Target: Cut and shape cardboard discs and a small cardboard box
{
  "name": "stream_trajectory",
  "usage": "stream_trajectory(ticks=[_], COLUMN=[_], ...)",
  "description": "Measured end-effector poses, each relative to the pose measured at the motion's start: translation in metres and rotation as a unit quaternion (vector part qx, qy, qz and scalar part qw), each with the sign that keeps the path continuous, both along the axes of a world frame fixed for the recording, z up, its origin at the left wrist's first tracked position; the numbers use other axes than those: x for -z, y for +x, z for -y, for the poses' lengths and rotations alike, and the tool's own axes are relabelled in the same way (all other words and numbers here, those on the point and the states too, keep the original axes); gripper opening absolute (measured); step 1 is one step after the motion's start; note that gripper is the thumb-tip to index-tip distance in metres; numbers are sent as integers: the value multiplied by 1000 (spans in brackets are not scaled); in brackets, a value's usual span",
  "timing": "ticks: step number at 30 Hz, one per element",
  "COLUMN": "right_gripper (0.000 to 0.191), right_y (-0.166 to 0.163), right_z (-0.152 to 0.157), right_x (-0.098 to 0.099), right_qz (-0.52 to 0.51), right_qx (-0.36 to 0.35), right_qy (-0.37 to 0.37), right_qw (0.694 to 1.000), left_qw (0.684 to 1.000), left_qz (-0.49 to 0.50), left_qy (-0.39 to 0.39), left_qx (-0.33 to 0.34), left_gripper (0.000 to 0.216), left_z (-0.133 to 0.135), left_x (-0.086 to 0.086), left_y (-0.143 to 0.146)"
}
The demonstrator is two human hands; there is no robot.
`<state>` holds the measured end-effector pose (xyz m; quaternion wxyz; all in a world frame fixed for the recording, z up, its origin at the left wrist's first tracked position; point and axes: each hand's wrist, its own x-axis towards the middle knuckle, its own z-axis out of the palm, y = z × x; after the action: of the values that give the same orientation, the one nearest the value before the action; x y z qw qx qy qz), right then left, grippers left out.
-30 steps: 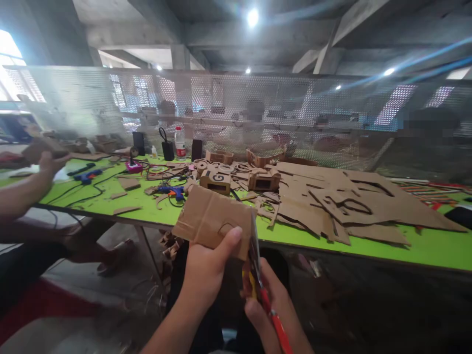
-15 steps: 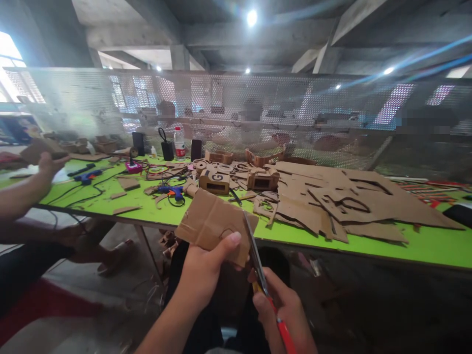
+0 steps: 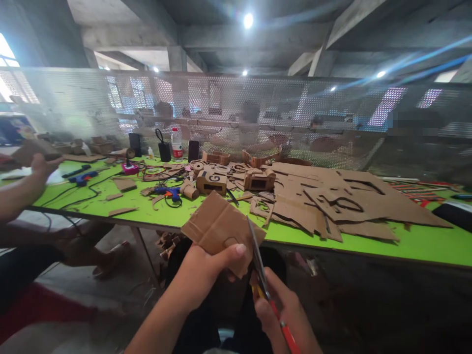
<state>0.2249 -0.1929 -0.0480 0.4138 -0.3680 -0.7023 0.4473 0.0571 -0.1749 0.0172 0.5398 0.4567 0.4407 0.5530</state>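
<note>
Over the table's front edge, my left hand is closed on a piece of cardboard, its thumb flat on top. A small curved pencil-like outline shows beside the thumb. My right hand grips a pair of scissors with red and yellow handles. The blades point away from me and lie along the right side of the cardboard; whether they bite into it I cannot tell. Just beyond are a cardboard box shape with a dark slot and a blue glue gun.
Cut cardboard sheets cover the right of the green table. A water bottle stands near the mesh screen. At the left, a co-worker's hand holds cardboard, near another glue gun with cables.
The cardboard in my left hand has turned slightly and shifted a little to the right and down. The scissors stay along its right side. The view has moved slightly.
</note>
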Motion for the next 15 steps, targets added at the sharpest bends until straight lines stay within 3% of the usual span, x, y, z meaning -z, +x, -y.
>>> stream_trajectory(ticks=[7,11,15], right_gripper=[43,37,38], right_y=[12,23,27], right_z=[-3,-5,-4], right_x=[11,2,-8], right_qz=[50,85,83], right_qx=[11,-18,-43], right_qy=[41,27,-5], right_qw=[998,996,996], left_qw=[996,994,991], left_qz=[26,33,-39], left_qy=[-52,-82,-45], left_qx=[61,64,121], left_gripper=[40,38,32], left_z=[-6,-11,-16], left_x=[-9,-12,-9], left_y=[-16,-17,-19])
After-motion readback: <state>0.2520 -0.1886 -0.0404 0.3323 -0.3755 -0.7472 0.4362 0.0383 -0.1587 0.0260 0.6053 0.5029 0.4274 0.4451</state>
